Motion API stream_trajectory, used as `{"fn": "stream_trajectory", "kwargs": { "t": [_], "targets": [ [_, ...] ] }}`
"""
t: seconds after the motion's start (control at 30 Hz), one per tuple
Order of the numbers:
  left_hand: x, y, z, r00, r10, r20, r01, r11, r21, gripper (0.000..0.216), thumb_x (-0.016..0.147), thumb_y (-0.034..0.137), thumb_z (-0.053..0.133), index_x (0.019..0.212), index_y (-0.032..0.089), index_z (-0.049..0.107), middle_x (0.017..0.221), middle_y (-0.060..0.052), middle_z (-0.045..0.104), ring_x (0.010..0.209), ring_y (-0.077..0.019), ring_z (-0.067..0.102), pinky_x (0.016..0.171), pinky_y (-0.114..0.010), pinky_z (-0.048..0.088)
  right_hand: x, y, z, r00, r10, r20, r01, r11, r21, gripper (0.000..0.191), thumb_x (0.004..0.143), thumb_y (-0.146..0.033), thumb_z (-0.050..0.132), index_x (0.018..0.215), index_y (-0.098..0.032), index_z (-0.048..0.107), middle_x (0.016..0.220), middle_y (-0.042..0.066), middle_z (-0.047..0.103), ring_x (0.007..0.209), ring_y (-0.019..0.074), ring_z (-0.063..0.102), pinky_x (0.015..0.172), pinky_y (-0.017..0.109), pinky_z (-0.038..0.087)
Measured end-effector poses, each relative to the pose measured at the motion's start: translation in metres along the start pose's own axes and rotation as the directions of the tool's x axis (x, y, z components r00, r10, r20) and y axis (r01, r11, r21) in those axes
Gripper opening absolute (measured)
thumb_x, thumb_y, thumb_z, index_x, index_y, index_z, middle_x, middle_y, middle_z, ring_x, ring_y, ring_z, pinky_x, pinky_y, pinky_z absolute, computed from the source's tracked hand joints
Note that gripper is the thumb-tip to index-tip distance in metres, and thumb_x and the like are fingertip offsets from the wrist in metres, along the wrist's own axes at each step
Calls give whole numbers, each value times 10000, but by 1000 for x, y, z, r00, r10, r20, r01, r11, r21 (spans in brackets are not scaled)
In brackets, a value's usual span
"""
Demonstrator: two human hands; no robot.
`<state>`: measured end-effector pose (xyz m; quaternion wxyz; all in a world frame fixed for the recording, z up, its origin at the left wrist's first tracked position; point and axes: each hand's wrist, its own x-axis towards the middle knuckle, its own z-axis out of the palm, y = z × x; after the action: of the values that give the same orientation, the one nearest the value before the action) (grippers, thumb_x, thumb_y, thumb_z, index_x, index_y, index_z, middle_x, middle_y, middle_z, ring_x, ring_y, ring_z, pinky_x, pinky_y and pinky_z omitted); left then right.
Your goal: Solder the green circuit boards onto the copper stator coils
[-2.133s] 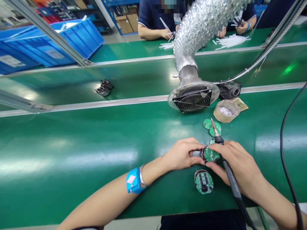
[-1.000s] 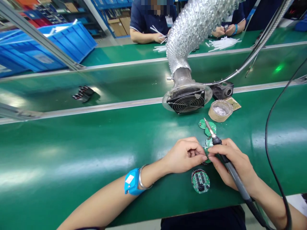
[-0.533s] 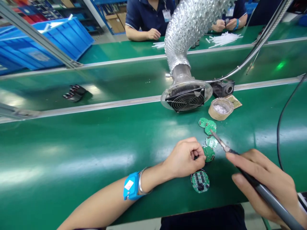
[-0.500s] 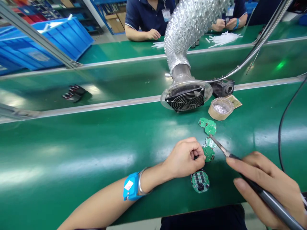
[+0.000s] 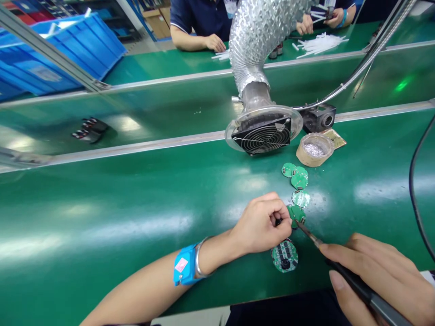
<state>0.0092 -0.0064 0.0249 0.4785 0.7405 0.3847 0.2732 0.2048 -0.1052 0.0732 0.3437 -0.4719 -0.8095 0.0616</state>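
My left hand (image 5: 260, 224) rests on the green bench, fingers curled into a pinch on a small round green circuit board (image 5: 297, 213) with a dark part behind it. My right hand (image 5: 380, 276) grips a soldering iron (image 5: 353, 283) like a pen; the iron's metal tip touches the edge of that board. A larger round board (image 5: 284, 256) with black components lies flat just below my left hand. Three more small round boards (image 5: 299, 179) lie in a line beyond it. A blue wrist strap (image 5: 183, 267) and a metal bangle circle my left wrist.
A fume extractor fan (image 5: 263, 133) on a silver flexible duct (image 5: 261, 31) stands behind the boards. Beside it sits a tape roll holding solder scraps (image 5: 314, 149) and a black holder (image 5: 319, 118). A black cable (image 5: 416, 181) hangs at right. Other people work at the far bench (image 5: 204, 20). Blue crates (image 5: 61, 50) at left.
My right hand let go of the board, pulled back to the lower right and swung the iron's tip down onto the board. The dark part on the conveyor drifted left.
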Motion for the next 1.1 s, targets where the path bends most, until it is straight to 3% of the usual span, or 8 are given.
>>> {"fn": "stream_trajectory", "kwargs": {
  "t": [0.17,0.87,1.0,1.1],
  "targets": [
    [-2,0,1,1000,15,-16,-15,1000,21,58,688,95,597,637,120,611,655,17,508,496,-30,426,462,-147,353,3,2,2,998,-54,25,54,998,-8,245,833,-74,546,1054,-119,642,773,70,708,680,194,671,602,334,537],
    [-4,3,5,998,25,-63,-17,992,123,72,704,111,588,636,136,593,656,21,512,507,-42,435,480,-167,357,-2,-7,8,1000,12,-7,-12,999,-37,219,852,-75,547,1039,-138,640,729,31,658,620,169,624,576,329,510],
    [-3,4,4,998,24,-53,-17,991,131,80,692,100,583,621,137,589,652,19,504,516,-49,430,480,-171,349,-6,-3,-1,1000,9,14,-9,1000,0,236,849,-86,549,1059,-149,636,747,42,668,650,178,644,572,319,521],
    [-3,4,3,999,17,-42,-11,991,135,80,682,93,586,616,139,586,648,18,501,523,-56,428,477,-172,342,-9,3,-5,997,76,19,-76,997,-3,278,880,-135,539,1139,-187,625,798,43,678,684,185,653,603,320,543]
  ]
}}
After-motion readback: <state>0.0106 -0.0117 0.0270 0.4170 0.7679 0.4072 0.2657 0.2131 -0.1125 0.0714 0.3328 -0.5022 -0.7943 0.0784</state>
